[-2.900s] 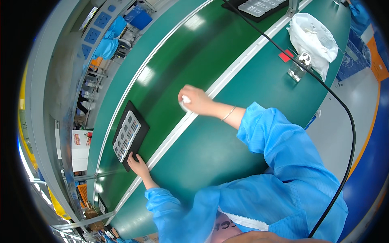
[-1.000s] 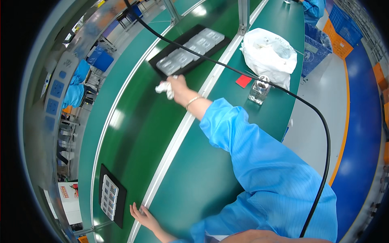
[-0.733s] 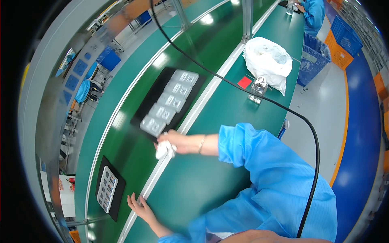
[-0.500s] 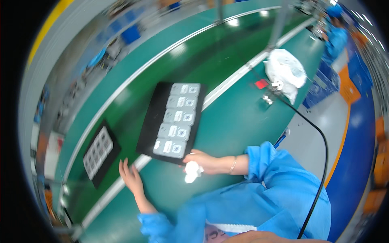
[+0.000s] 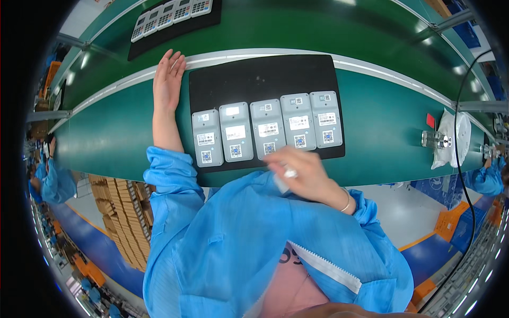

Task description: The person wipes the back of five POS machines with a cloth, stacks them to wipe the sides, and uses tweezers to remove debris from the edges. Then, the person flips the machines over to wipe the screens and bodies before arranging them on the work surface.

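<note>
Several grey card payment terminals (image 5: 268, 127) lie face down in a row on a black board (image 5: 254, 79), their labels and square codes upward. The board rests on the green bench top in front of me. My right hand (image 5: 307, 175) is over the board's near edge, below the middle terminal. Its fingers are curled round a white crumpled wipe (image 5: 290, 173), part of which shows between them. Left of the board, my left hand (image 5: 169, 82) is raised near the white rail, palm showing and fingers stretched, holding nothing.
Beyond the white rail (image 5: 366, 63), a second black board (image 5: 212, 21) carries terminals with keypads up. To the right are a clear glass bottle (image 5: 435, 139), a red piece (image 5: 430, 121), a white plastic bag (image 5: 455, 140) and a hanging black cable (image 5: 460, 159). Cardboard stacks (image 5: 124, 217) stand lower left.
The board with face-down terminals has come off the rail onto the bench before me. My right hand has left its corner and moved over its near edge. The view has turned.
</note>
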`<control>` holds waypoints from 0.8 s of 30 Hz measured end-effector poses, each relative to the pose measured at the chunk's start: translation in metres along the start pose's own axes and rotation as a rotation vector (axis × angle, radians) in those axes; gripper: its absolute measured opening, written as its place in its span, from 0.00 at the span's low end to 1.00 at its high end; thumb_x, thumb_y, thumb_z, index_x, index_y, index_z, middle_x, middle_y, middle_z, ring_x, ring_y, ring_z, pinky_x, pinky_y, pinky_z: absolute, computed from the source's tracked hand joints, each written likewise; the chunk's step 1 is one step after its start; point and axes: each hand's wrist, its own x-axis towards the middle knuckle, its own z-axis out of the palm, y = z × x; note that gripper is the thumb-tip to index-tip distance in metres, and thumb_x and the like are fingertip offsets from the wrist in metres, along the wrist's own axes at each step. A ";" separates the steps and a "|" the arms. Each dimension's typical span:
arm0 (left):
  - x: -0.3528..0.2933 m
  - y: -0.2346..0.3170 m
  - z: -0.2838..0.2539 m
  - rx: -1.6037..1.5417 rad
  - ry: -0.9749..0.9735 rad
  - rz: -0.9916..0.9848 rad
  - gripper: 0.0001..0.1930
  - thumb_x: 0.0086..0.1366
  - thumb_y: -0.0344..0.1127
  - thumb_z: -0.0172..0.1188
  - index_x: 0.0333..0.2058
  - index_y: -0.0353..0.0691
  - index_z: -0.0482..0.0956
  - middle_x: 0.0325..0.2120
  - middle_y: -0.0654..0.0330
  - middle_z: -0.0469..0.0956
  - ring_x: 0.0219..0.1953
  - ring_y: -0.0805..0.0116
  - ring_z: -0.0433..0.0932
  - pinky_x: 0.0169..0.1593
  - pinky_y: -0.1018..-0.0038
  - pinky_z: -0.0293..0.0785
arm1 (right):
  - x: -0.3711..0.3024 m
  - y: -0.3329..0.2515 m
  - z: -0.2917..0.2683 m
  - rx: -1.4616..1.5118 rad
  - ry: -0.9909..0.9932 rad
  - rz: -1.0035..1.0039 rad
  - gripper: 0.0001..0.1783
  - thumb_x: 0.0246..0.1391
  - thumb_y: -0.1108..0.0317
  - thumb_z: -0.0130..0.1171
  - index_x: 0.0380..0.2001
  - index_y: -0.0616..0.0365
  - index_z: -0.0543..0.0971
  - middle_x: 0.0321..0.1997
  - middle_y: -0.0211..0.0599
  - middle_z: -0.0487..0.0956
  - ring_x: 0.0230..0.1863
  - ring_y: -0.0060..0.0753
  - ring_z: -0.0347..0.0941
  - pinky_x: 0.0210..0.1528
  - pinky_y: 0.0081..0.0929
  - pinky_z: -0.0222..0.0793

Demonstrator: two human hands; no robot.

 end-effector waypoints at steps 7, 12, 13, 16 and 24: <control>-0.127 0.000 -0.035 0.924 0.097 0.205 0.15 0.75 0.37 0.47 0.53 0.34 0.73 0.48 0.55 0.77 0.52 0.66 0.75 0.57 0.72 0.68 | -0.026 0.064 -0.094 -0.648 0.557 0.237 0.14 0.54 0.76 0.58 0.44 0.57 0.81 0.34 0.36 0.78 0.30 0.34 0.77 0.31 0.29 0.72; -0.220 -0.013 0.022 1.049 -0.086 0.114 0.30 0.67 0.42 0.55 0.64 0.39 0.59 0.63 0.48 0.61 0.64 0.56 0.60 0.67 0.61 0.54 | -0.020 0.073 -0.100 -0.799 0.323 0.224 0.21 0.51 0.79 0.57 0.49 0.54 0.81 0.32 0.33 0.76 0.28 0.32 0.74 0.29 0.27 0.70; -0.228 -0.013 0.027 1.198 -0.127 0.146 0.36 0.63 0.45 0.60 0.66 0.41 0.58 0.66 0.47 0.56 0.67 0.53 0.55 0.68 0.58 0.51 | -0.016 0.076 -0.093 -0.749 0.312 0.160 0.23 0.48 0.80 0.57 0.50 0.53 0.81 0.30 0.32 0.75 0.27 0.31 0.73 0.28 0.26 0.70; -0.213 -0.010 0.039 1.271 -0.172 0.141 0.43 0.54 0.51 0.67 0.66 0.46 0.60 0.69 0.46 0.48 0.68 0.48 0.49 0.68 0.52 0.49 | -0.021 0.077 -0.095 -0.634 0.313 0.152 0.22 0.44 0.81 0.57 0.45 0.55 0.83 0.28 0.33 0.75 0.26 0.31 0.73 0.27 0.26 0.69; -0.183 -0.002 0.076 1.872 -0.494 0.456 0.54 0.36 0.71 0.69 0.63 0.54 0.68 0.70 0.47 0.45 0.71 0.43 0.45 0.69 0.41 0.35 | -0.023 0.070 -0.096 -0.520 0.373 0.173 0.18 0.42 0.81 0.58 0.39 0.58 0.83 0.27 0.34 0.74 0.24 0.31 0.72 0.26 0.26 0.69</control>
